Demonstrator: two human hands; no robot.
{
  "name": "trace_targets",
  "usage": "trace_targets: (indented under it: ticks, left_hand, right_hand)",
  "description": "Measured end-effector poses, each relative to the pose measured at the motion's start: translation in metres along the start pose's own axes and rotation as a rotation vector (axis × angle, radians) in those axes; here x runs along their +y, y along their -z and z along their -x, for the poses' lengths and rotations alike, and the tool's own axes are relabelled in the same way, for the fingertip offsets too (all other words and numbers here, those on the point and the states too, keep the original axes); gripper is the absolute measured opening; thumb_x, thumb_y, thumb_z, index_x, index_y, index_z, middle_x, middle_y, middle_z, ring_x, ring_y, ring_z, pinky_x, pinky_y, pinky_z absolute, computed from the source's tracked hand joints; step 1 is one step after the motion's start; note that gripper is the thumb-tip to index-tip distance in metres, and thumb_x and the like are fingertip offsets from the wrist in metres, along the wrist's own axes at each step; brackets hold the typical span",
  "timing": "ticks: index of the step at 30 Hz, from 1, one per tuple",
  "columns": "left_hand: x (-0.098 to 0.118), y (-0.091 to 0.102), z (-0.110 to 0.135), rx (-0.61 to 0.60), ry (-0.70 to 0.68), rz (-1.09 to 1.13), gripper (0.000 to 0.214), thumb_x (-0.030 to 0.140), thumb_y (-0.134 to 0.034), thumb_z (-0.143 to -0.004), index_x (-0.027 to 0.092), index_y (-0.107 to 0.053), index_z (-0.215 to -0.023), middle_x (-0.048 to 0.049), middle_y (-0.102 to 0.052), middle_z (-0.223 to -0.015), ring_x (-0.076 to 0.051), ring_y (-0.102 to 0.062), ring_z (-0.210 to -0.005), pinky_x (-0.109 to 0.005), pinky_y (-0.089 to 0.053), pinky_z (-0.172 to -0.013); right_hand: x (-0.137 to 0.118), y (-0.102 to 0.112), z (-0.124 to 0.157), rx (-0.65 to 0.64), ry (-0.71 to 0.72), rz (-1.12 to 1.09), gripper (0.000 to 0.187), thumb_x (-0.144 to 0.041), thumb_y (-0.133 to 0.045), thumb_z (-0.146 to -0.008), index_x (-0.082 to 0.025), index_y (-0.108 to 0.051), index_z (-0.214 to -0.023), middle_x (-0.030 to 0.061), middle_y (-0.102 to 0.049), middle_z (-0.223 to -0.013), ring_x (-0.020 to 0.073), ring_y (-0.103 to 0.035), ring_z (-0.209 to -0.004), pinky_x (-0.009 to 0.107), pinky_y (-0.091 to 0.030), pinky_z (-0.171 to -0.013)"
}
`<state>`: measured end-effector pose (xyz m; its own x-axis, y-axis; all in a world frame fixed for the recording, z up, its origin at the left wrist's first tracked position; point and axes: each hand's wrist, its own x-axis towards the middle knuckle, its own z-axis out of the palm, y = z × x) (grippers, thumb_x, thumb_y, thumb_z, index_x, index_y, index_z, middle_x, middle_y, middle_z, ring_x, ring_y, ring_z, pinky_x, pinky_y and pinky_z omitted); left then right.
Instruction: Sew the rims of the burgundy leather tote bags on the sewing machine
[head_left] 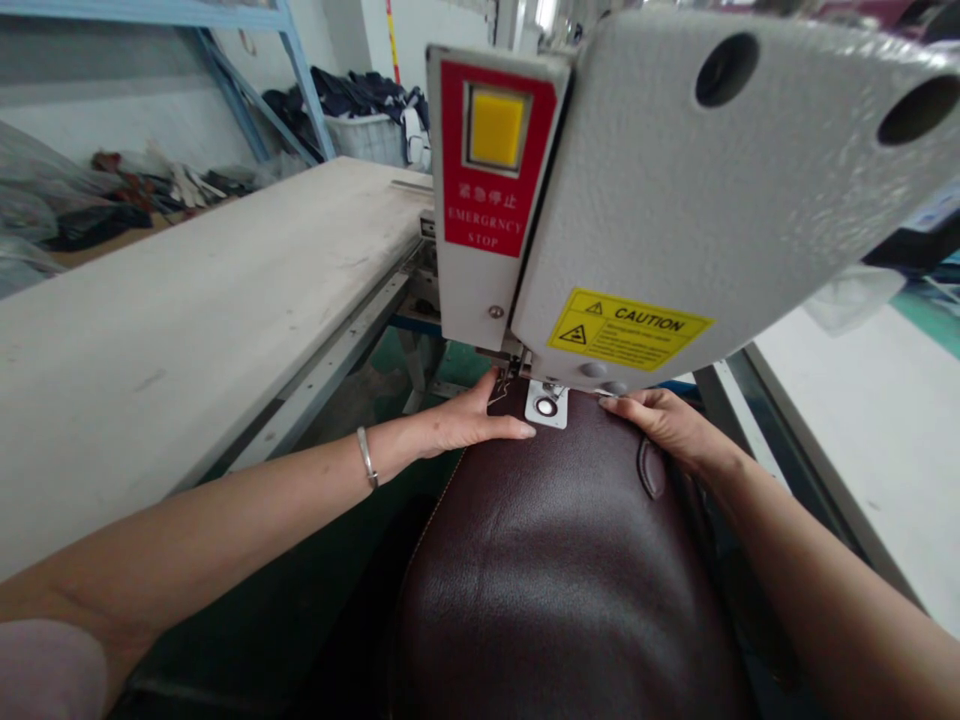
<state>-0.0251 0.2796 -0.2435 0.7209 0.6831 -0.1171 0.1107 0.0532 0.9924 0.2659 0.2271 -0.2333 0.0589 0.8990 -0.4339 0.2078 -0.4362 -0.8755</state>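
A large dark brown leather piece [540, 540] hangs down toward me from under the head of a sewing machine [697, 200]. Light stitching runs along its left edge, and a raised oval loop [651, 468] shows on its right side. My left hand [476, 415] grips the leather's upper left edge, thumb flat on top, the other fingers partly hidden. On the upper right, my right hand [667, 415] is closed on the leather, its fingertips close under the machine head. Between my hands is a small metal plate with a round lit opening [546, 405].
A yellow emergency stop button [496, 128] sits on the machine's front left. Pale tabletops lie to the left [225, 290] and right [862, 450], edged by a metal rail [322, 375]. Behind stand a basket of dark cloth [367, 135] and a blue rack [296, 70].
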Motion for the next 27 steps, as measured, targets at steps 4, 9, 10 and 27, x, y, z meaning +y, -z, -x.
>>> trace_targets:
  ticks: [4, 9, 10, 27]
  left_hand:
    - [-0.001, -0.001, -0.001, 0.002, -0.033, -0.029, 0.097, 0.045, -0.082, -0.070, 0.012, -0.032, -0.146, -0.0196, -0.042, -0.153, -0.034, -0.037, -0.144, -0.050, -0.023, -0.123]
    - [-0.002, -0.002, -0.002, 0.000, 0.019, -0.025, 0.106, 0.050, -0.082, -0.069, 0.011, -0.025, -0.150, -0.0219, -0.036, -0.157, -0.037, -0.028, -0.149, -0.052, -0.018, -0.125]
    - [-0.002, -0.002, -0.002, -0.004, 0.032, -0.024, 0.108, 0.050, -0.082, -0.068, 0.010, -0.024, -0.150, -0.0225, -0.034, -0.158, -0.037, -0.026, -0.150, -0.052, -0.017, -0.125]
    - [-0.006, 0.000, -0.008, -0.032, 0.033, 0.004, 0.106, 0.053, -0.079, -0.066, 0.013, -0.027, -0.149, -0.0193, -0.034, -0.158, -0.038, -0.027, -0.149, -0.053, -0.017, -0.125]
  right_hand:
    - [-0.003, 0.000, 0.002, 0.002, 0.052, 0.076, 0.059, -0.068, -0.082, -0.061, -0.020, -0.049, -0.055, -0.0036, -0.043, -0.053, 0.0088, -0.033, -0.049, 0.027, -0.020, -0.048]
    - [-0.013, -0.001, 0.007, -0.010, 0.111, 0.226, 0.065, -0.079, -0.075, -0.059, -0.019, -0.050, -0.055, -0.0032, -0.041, -0.054, 0.0090, -0.033, -0.051, 0.027, -0.022, -0.049]
    - [-0.014, -0.002, 0.007, -0.006, 0.112, 0.244, 0.066, -0.081, -0.074, -0.059, -0.019, -0.050, -0.056, -0.0030, -0.041, -0.054, 0.0093, -0.033, -0.051, 0.027, -0.023, -0.049]
    - [-0.008, 0.004, 0.012, 0.019, 0.202, 0.433, 0.064, -0.079, -0.062, -0.076, -0.019, -0.048, -0.060, -0.0030, -0.038, -0.057, 0.0107, -0.035, -0.054, 0.027, -0.024, -0.049]
